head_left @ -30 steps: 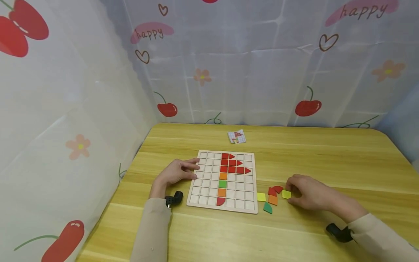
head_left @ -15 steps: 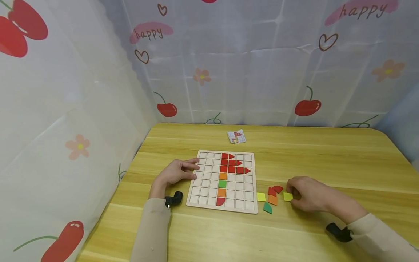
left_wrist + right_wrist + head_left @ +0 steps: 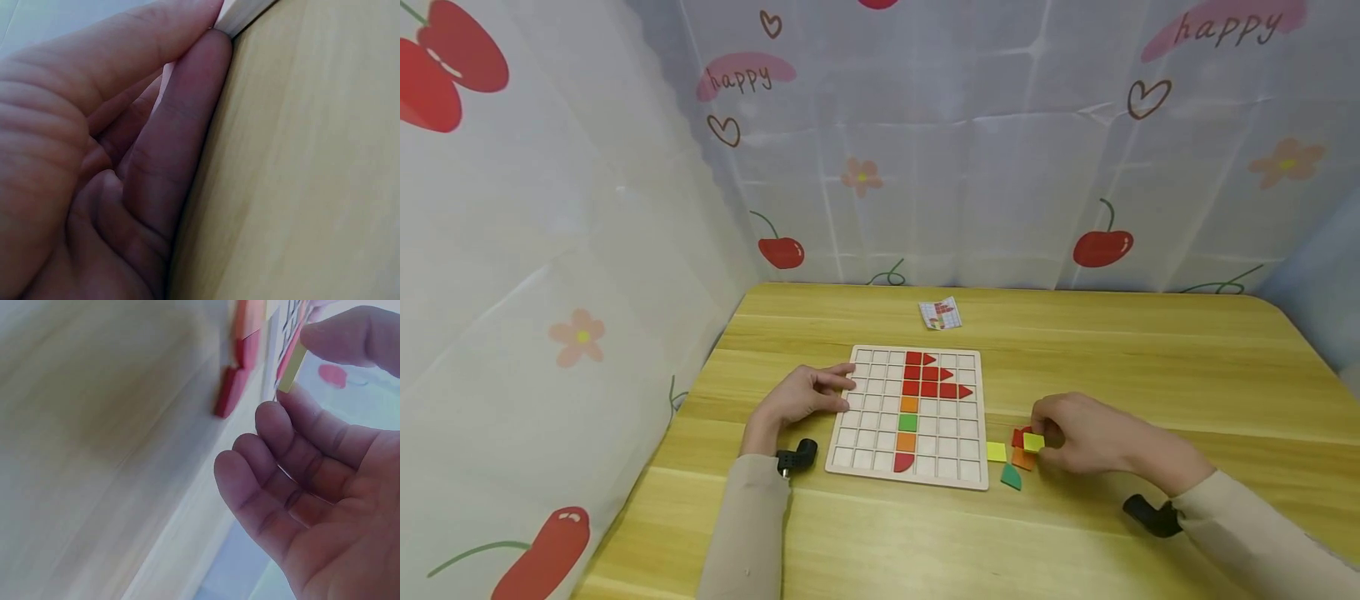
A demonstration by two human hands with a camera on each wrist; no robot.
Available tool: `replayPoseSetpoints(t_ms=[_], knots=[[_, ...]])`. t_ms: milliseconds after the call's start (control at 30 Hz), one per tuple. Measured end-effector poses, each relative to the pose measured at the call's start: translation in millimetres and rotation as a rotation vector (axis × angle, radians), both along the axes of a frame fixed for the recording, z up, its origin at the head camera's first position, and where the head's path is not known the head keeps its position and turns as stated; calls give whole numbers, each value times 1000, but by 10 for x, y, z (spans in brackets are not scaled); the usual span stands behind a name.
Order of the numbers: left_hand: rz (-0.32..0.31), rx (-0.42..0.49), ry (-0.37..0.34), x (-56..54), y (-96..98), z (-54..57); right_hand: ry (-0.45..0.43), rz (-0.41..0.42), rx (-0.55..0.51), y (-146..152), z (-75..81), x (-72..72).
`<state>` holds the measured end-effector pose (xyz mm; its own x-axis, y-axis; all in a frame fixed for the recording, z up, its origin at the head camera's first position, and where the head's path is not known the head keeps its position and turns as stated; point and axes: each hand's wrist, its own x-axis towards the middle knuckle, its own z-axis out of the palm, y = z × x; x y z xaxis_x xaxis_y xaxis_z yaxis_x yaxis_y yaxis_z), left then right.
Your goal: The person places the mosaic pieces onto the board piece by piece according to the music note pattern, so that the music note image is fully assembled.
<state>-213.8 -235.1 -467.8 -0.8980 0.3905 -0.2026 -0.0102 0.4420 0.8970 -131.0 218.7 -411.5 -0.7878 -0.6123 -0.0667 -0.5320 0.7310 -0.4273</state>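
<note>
The right hand (image 3: 1086,435) has a yellow square (image 3: 1033,442) pinched, partly hiding red pieces (image 3: 1018,437) and 1 orange square (image 3: 1021,459)! Left hand (image 3: 797,393), fingers relaxed, touches the grid board (image 3: 946,447).

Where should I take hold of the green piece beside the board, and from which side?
Pinch the green piece by opposite edges across its middle, probably coming from above and the near side. It lies flat on the table, so its edges offer the likeliest grip, and the orange square sits close on its far side.
</note>
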Motion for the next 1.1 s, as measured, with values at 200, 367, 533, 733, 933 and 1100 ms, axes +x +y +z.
replayPoseSetpoints(t_ms=[200, 367, 533, 733, 933, 1100], knots=[[-1, 0, 6, 7, 7, 15, -20, 27, -36, -210, 17, -40], [-2, -1, 9, 8, 7, 11, -23, 46, -43, -352, -14, -79], [-6, -5, 13, -2, -5, -6, 0, 77, -51, -519, -44, -109], [-3, -1, 12, -3, -7, -14, 19, 122, -63, -769, -65, -107], [-9, 4, 19, 4, 1, -8, 23, 138, -62, -1003, -67, -109], [-10, -3, 22, -1, -7, -18, 21, 155, -73, -1167, -108, -113]])
